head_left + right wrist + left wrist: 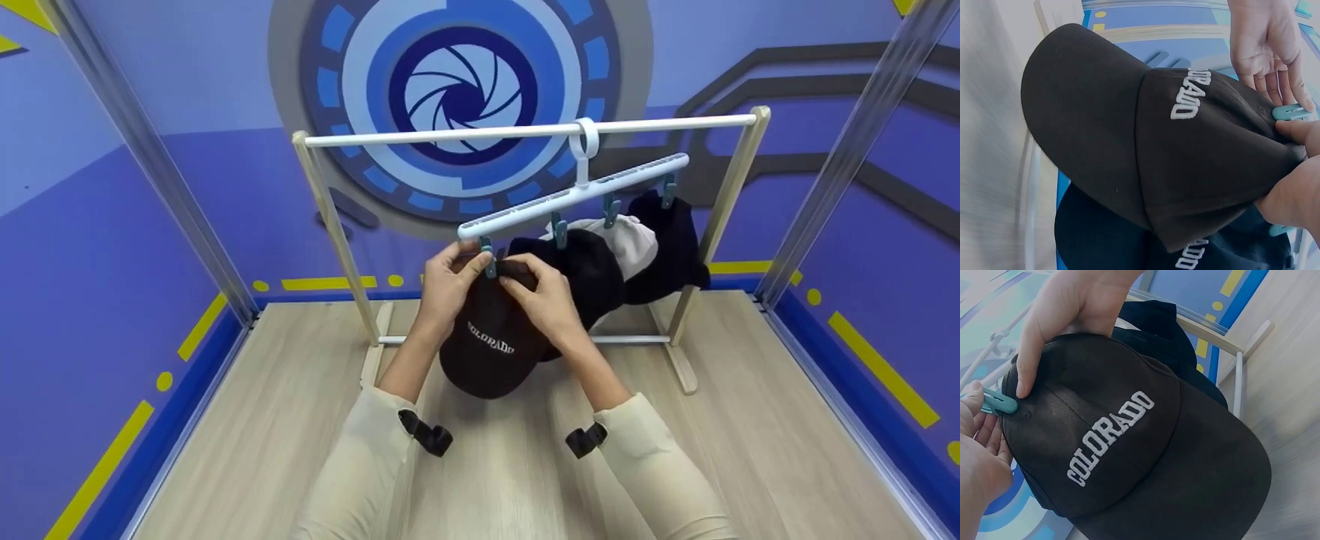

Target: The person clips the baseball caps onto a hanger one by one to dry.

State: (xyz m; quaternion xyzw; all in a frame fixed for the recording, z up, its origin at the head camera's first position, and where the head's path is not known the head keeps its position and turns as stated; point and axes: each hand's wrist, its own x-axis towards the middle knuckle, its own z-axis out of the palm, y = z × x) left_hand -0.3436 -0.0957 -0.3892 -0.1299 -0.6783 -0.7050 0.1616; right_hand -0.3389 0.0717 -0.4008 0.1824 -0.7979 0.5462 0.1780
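A dark brown cap (491, 352) with white COLORADO lettering hangs brim down at the left end of a white clip hanger (525, 208). My left hand (444, 289) pinches the teal clip (999, 403) over the cap's top edge, thumb in front and fingers behind. My right hand (551, 300) grips the cap's crown just right of that clip, its thumb on the front in the left wrist view. Part of the right fingers is hidden behind the cap. The clip's tip overlaps the crown fabric.
A black cap (596, 262), a white cap (634, 244) and another dark cap (667, 247) hang from clips farther right. The tilted hanger hooks over the white rail (450, 136) of a wooden-sided rack (724, 225) standing on a wood-grain table (772, 420). Blue patterned walls enclose it.
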